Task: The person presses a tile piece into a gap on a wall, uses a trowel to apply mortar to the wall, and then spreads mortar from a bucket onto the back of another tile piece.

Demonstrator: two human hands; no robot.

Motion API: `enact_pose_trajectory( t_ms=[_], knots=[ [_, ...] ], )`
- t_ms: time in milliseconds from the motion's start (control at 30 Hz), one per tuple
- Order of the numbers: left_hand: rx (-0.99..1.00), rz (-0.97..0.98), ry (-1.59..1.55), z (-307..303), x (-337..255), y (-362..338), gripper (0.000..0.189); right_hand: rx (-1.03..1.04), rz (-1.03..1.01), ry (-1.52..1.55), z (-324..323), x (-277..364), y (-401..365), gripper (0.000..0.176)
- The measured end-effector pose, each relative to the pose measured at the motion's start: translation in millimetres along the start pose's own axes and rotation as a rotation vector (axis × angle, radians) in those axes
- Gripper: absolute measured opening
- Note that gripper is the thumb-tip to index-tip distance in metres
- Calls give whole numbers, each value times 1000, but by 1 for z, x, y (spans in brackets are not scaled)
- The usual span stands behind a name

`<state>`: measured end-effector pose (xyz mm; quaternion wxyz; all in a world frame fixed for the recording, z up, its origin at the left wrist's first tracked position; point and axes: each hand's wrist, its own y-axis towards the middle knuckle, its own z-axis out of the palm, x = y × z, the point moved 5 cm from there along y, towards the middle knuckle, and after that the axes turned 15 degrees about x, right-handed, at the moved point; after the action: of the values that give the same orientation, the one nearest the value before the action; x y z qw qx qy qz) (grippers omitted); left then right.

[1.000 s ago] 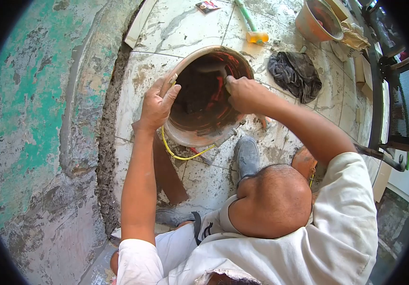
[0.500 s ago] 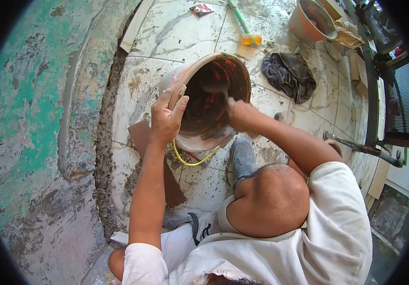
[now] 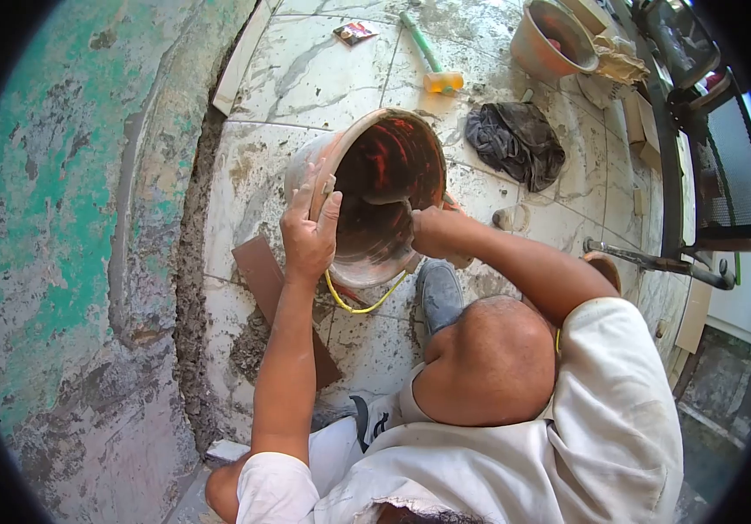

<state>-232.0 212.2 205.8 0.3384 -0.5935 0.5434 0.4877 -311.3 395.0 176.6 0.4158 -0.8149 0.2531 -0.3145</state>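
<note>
so, left hand (image 3: 310, 234) on open bucket's rim (image 3: 346, 142)

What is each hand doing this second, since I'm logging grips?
Left hand: closed on the rim of the tilted bucket.
Right hand: closed, apparently holding a trowel-like tool; its handle is mostly hidden.

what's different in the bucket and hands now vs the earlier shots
The right hand and the blade of its tool have moved from the upper part of the bucket's mouth to lower in it. The bucket has tipped, showing more of its outer left wall. Nothing visibly let go: the left hand stays on the rim. Dark cloth and mallet lie as before.
</note>
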Motion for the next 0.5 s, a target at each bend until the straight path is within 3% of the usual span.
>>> enact_pose_trajectory(
  t_ms=[67, 133, 267, 333, 400, 433, 500],
  knots=[
    [-22, -24, -51, -5, 4, -2, 46, 86, -12, 106, -21, 12, -18, 32],
    [-43, -81, -108, -9, 8, -3, 47, -255, 57, 291, -38, 13, -23, 31],
    [10, -117, -37, -21, 11, -6, 49, -298, 23, 270, -16, 18, 18, 31],
    [-19, -167, -99, -26, 16, -13, 47, -214, 50, 274, -5, 12, 28, 31],
    [-59, -85, -72, -25, 16, -16, 42, 137, -107, -106, -1, 8, 33, 30],
    [-92, 2, -48, -25, 11, -12, 38, 1, -133, -32, -16, 9, 19, 30],
    [-63, -37, -48, -23, 11, -11, 38, -112, -25, 104, -45, 13, 0, 31]
  ],
)
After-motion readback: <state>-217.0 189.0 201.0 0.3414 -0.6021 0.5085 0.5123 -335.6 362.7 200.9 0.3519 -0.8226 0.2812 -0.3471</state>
